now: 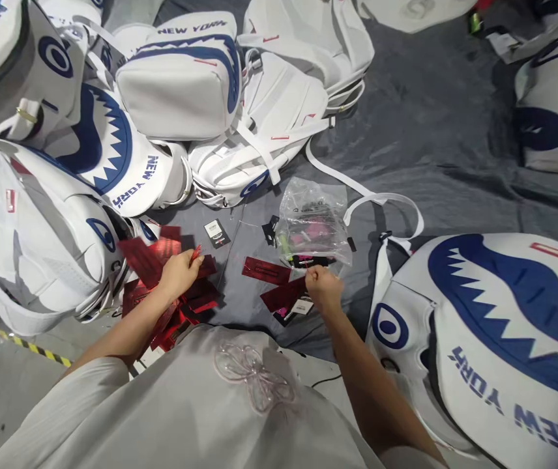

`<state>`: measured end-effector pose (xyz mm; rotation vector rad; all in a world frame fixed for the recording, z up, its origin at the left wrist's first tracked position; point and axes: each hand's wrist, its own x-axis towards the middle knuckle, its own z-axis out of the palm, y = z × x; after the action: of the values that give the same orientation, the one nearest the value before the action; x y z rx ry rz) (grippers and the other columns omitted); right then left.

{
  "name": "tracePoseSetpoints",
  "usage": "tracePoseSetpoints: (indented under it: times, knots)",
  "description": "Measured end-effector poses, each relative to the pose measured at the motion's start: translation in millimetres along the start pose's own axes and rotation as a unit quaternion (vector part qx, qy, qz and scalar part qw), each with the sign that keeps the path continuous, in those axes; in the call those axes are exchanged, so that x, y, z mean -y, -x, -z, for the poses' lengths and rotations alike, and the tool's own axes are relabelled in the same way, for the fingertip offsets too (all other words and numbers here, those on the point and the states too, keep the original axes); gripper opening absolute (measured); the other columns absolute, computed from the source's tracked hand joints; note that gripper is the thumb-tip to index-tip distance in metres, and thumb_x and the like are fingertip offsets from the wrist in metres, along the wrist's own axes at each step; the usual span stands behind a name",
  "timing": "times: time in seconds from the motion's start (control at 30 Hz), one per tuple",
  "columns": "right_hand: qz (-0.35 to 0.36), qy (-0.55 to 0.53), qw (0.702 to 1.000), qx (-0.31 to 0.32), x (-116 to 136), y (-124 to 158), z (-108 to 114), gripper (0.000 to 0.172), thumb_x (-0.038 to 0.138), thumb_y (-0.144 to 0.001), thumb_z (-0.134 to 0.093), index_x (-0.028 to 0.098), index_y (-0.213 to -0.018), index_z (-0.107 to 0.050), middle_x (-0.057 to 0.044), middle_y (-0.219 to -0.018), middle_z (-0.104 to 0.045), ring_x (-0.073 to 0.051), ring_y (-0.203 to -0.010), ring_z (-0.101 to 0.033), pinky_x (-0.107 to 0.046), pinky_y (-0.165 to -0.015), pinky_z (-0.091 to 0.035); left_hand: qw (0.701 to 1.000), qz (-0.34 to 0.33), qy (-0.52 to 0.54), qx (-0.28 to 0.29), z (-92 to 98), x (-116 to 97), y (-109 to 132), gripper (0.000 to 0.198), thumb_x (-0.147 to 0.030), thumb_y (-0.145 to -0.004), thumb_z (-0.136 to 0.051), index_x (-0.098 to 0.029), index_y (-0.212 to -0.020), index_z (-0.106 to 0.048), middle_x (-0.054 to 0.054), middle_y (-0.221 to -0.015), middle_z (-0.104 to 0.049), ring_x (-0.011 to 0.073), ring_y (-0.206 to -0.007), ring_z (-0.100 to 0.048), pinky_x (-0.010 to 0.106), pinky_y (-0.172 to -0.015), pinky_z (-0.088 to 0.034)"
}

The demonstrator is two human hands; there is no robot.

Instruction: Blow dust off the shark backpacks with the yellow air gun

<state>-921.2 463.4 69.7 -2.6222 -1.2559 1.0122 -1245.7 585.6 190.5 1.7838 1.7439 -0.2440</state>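
The left hand (178, 273) is curled shut around a red tag (195, 253), whose tip pokes out between thumb and fingers. The hand rests on a pile of red tags (145, 260) spread over the grey sheet (430, 130), just beside the nearest white backpack of the heap (39, 228) on the left.

The right hand (323, 286) is closed too, knuckles up, at the near edge of a clear plastic bag (313, 215). It touches the bag's rim, but what the fingertips pinch is hidden by the hand itself. Inside the bag are small dark and pink pieces, too blurred to name.

Two loose red tags (265, 270) lie flat between the hands, one just under the right wrist with a small white-and-pink card beside it. A black-and-white label (216, 232) lies a little further off, between the pile and the bag.

A large shark-mouth backpack (494, 326) marked NEW YORK lies at the right, close to the right forearm, its white strap (381, 198) looping past the bag.
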Motion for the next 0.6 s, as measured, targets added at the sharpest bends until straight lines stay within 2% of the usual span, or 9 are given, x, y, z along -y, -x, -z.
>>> tracePoseSetpoints:
  times: [0.07, 0.13, 0.27, 0.33, 0.4, 0.47, 0.53, 0.6]
  knots:
    - [0.029, -0.078, 0.996, 0.027, 0, 22, 10, 0.020, 0.023, -0.087, -0.050, 0.017, -0.083, -0.069, -0.012, -0.083, -0.071, -0.026, -0.082, -0.066, -0.036, -0.076, -0.042, 0.998, -0.009, 0.067, 0.016, -2.6, 5, 5, 0.032, -0.043, -0.092, -0.049, -0.020, -0.072, -0.057, -0.002, -0.060, -0.052, 0.0146, -0.059, -0.048, 0.026, -0.059, -0.030]
    - [0.082, -0.167, 0.981, 0.060, 16, 46, 12, 0.018, 0.028, -0.086, -0.052, 0.020, -0.083, -0.067, -0.010, -0.084, -0.072, -0.024, -0.079, -0.066, -0.035, -0.075, -0.045, 0.989, -0.026, 0.137, 0.054, -10.5, 5, 11, 0.033, -0.048, -0.088, -0.056, -0.019, -0.074, -0.061, -0.004, -0.061, -0.050, 0.0121, -0.057, -0.043, 0.025, -0.058, -0.031]
    - [0.182, -0.305, 0.923, 0.147, 79, 87, -13, 0.019, 0.032, -0.085, -0.052, 0.021, -0.082, -0.066, -0.004, -0.078, -0.070, -0.018, -0.069, -0.065, -0.029, -0.066, -0.049, 0.959, -0.053, 0.252, 0.116, -27.9, -7, 31, 0.040, -0.053, -0.076, -0.074, -0.017, -0.092, -0.071, -0.006, -0.062, -0.053, 0.0100, -0.058, -0.043, 0.023, -0.057, -0.032]
    - [0.195, -0.374, 0.890, 0.170, 110, 101, -30, 0.019, 0.035, -0.084, -0.053, 0.021, -0.081, -0.065, 0.000, -0.070, -0.067, -0.015, -0.061, -0.060, -0.025, -0.059, -0.047, 0.934, -0.062, 0.325, 0.135, -33.7, -11, 40, 0.040, -0.051, -0.073, -0.077, -0.016, -0.092, -0.071, -0.004, -0.066, -0.058, 0.0102, -0.061, -0.048, 0.022, -0.060, -0.037]
    - [0.188, -0.446, 0.857, 0.177, 131, 110, -42, 0.020, 0.037, -0.082, -0.056, 0.020, -0.079, -0.064, 0.001, -0.067, -0.064, -0.013, -0.059, -0.057, -0.024, -0.058, -0.045, 0.912, -0.054, 0.390, 0.113, -38.4, -12, 47, 0.037, -0.050, -0.074, -0.077, -0.015, -0.082, -0.069, -0.002, -0.071, -0.063, 0.0110, -0.064, -0.052, 0.023, -0.065, -0.042]
    - [0.177, -0.491, 0.835, 0.174, 143, 114, -47, 0.021, 0.040, -0.080, -0.058, 0.020, -0.076, -0.062, 0.002, -0.067, -0.063, -0.012, -0.059, -0.056, -0.023, -0.059, -0.045, 0.905, -0.037, 0.421, 0.051, -42.8, -9, 51, 0.038, -0.051, -0.075, -0.075, -0.015, -0.072, -0.065, -0.002, -0.068, -0.061, 0.0104, -0.063, -0.051, 0.023, -0.064, -0.043]
    - [0.178, -0.503, 0.828, 0.173, 148, 116, -49, 0.021, 0.040, -0.080, -0.058, 0.020, -0.074, -0.061, 0.002, -0.066, -0.061, -0.012, -0.059, -0.054, -0.023, -0.059, -0.044, 0.904, -0.029, 0.426, 0.005, -47.0, -6, 53, 0.038, -0.050, -0.078, -0.073, -0.015, -0.069, -0.061, -0.003, -0.064, -0.057, 0.0094, -0.061, -0.048, 0.022, -0.061, -0.041]
    - [0.192, -0.490, 0.833, 0.170, 150, 117, -49, 0.020, 0.039, -0.081, -0.057, 0.020, -0.074, -0.061, 0.003, -0.063, -0.058, -0.011, -0.058, -0.051, -0.023, -0.058, -0.043, 0.905, -0.038, 0.423, -0.010, -50.4, -4, 56, 0.033, -0.047, -0.082, -0.071, -0.016, -0.075, -0.063, -0.003, -0.069, -0.059, 0.0099, -0.064, -0.051, 0.022, -0.064, -0.042]
